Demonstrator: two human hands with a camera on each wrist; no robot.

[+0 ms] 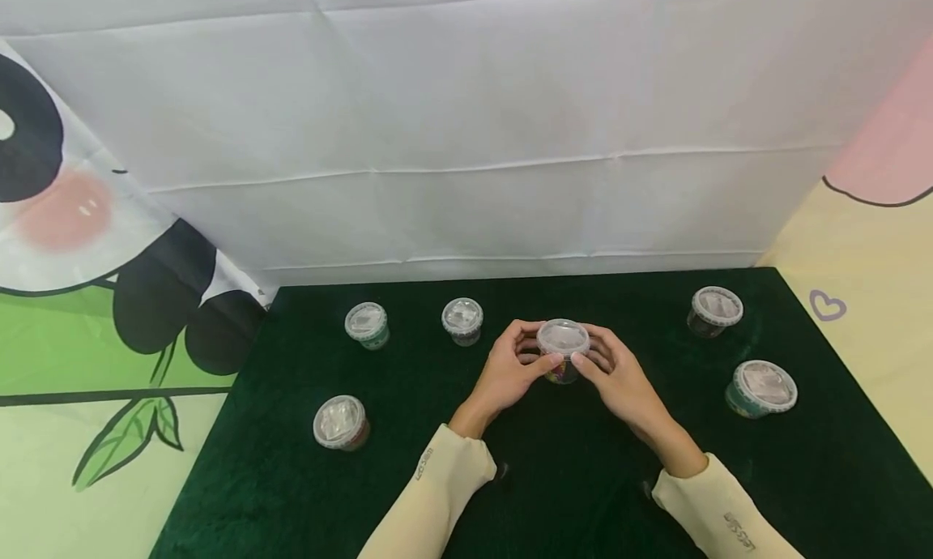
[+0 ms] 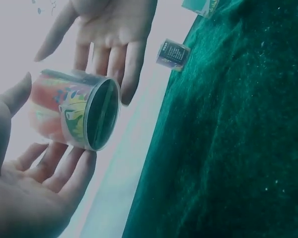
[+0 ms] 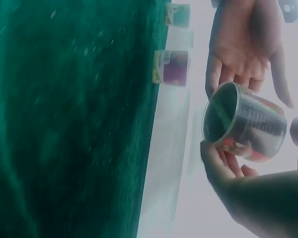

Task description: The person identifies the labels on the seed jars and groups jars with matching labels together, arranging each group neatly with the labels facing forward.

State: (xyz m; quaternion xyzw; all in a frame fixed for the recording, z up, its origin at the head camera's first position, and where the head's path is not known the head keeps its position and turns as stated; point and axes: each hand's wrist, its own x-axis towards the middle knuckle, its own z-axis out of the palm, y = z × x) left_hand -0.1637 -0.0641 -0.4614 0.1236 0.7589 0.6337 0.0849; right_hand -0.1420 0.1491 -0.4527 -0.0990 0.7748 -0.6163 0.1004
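Observation:
A small clear plastic tub (image 1: 564,338) with a translucent lid and a colourful printed label is held up over the dark green cloth, lid upward. My left hand (image 1: 513,360) grips it from the left, and my right hand (image 1: 612,373) grips it from the other side. Both thumbs meet its front near the rim, while the fingers reach round behind. In the left wrist view the tub (image 2: 74,109) shows reddish contents and its bare base, which faces the cloth. Dark print on the label shows on the tub (image 3: 248,121) in the right wrist view.
Similar lidded tubs stand about the green cloth (image 1: 568,494): one at back left (image 1: 367,324), another at back centre (image 1: 462,320), and one at front left (image 1: 341,422). Two more tubs, far (image 1: 716,310) and near (image 1: 761,389), stand right. A white sheet (image 1: 466,138) hangs behind.

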